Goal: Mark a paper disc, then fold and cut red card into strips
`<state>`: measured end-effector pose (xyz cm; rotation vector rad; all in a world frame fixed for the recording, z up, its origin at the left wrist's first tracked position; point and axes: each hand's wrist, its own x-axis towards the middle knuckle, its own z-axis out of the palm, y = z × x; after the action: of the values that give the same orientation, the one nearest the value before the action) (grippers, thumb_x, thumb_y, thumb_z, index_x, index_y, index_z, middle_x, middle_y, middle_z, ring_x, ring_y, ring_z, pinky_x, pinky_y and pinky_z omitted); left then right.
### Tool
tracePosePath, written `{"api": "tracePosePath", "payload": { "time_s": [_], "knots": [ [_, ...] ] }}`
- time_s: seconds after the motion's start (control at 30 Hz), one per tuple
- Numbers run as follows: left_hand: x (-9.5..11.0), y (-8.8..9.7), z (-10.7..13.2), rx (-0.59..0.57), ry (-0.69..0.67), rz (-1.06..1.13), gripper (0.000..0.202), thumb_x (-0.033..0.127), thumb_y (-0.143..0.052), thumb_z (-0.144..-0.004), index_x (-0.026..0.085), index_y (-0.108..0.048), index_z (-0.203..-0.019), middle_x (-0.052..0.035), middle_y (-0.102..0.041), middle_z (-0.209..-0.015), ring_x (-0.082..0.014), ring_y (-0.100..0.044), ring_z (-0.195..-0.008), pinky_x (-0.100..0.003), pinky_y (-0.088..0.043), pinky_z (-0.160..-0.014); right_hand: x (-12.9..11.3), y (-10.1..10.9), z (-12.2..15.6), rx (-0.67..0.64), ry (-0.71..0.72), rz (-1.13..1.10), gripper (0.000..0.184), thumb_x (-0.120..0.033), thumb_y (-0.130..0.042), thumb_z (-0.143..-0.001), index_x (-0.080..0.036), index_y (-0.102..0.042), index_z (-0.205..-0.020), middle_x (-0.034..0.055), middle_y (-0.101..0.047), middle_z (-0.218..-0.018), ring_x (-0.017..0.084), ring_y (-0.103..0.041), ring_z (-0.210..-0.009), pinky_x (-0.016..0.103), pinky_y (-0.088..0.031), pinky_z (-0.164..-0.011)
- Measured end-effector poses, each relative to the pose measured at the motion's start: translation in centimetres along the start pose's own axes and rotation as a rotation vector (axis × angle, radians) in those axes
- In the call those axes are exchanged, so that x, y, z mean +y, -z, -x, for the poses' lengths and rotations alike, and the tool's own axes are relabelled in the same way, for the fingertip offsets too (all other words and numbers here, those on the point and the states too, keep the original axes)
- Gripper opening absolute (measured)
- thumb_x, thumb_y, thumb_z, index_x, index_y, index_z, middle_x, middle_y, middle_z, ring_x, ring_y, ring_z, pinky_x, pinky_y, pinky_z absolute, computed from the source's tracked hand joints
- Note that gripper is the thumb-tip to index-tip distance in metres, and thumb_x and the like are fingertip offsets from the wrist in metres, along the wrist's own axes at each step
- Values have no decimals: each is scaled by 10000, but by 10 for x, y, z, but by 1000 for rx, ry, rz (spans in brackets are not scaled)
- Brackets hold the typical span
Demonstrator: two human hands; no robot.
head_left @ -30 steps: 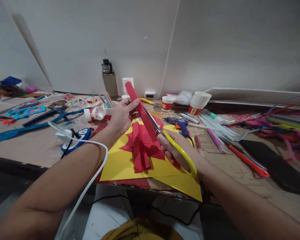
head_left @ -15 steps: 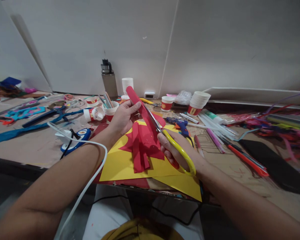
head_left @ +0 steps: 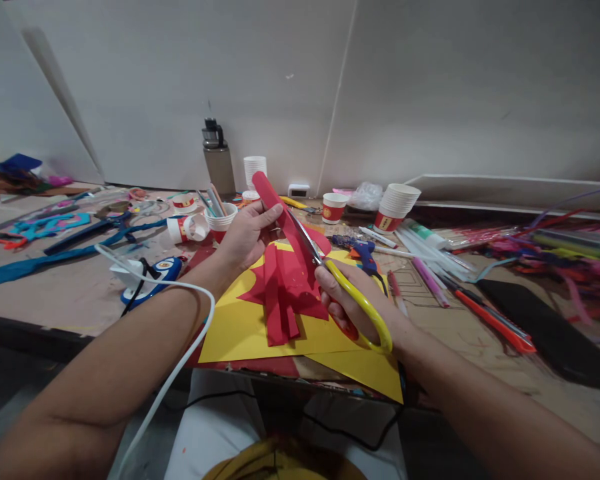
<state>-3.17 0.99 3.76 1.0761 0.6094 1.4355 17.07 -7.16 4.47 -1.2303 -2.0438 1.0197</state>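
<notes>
— Head view. Left hand [head_left: 253,233]: state of fingers?
— Thumb and fingers pinched together, gripping red paper [head_left: 266,189]. Upper end jutting past the fingertips; remainder slanting down toward the right fingers.
— Right hand [head_left: 341,297]?
— Fingers wrapped about yellow-handled scissors [head_left: 357,299], thumb on top. Metal blade lying along the red paper, between the two sets of fingers. Second blade hidden; spread of the blades impossible to tell.
— Below the fingers, nearer the body?
— Narrow red strips [head_left: 274,300], laid over a jagged red sheet [head_left: 313,305], with yellow paper [head_left: 235,337] underneath, on the table [head_left: 75,303].
— Left of the left fingers?
— Just beside: pen cup [head_left: 222,227], upright. Next along: tipped cup [head_left: 178,230]. Farther left: long blue strip [head_left: 15,269]. Left and nearer the body: blue-and-white device [head_left: 155,283]; white cable [head_left: 206,322] across the forearm.
— Beyond the fingers?
— Bottle [head_left: 220,170], tall, against the wall; rear cup stack [head_left: 255,165]; single red-and-white cup [head_left: 334,210]; clear plastic bag [head_left: 368,196]; right-hand cup stack [head_left: 398,203], leaning slightly.
— Right of the right fingers?
— Near: blue glue gun [head_left: 364,252]. Farther: purple marker [head_left: 429,280]; red-orange cutter [head_left: 500,325]; flat black item [head_left: 545,330], kind unclear.
</notes>
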Motion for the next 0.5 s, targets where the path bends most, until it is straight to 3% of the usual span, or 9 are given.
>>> {"api": "tracePosePath", "payload": {
  "time_s": [0.5],
  "knots": [
    [0, -2, 1, 14, 22, 0, 204, 269, -752, -702, 144, -610, -780, 0, -661, -697, -98, -620, -621, -223, -504, -607, 5, -4, 0, -15, -28, -96, 467, -647, -386, -877, -208, -419, -722, -45, -459, -547, 79, -393, -417, 219, -305, -402]
  ]
}}
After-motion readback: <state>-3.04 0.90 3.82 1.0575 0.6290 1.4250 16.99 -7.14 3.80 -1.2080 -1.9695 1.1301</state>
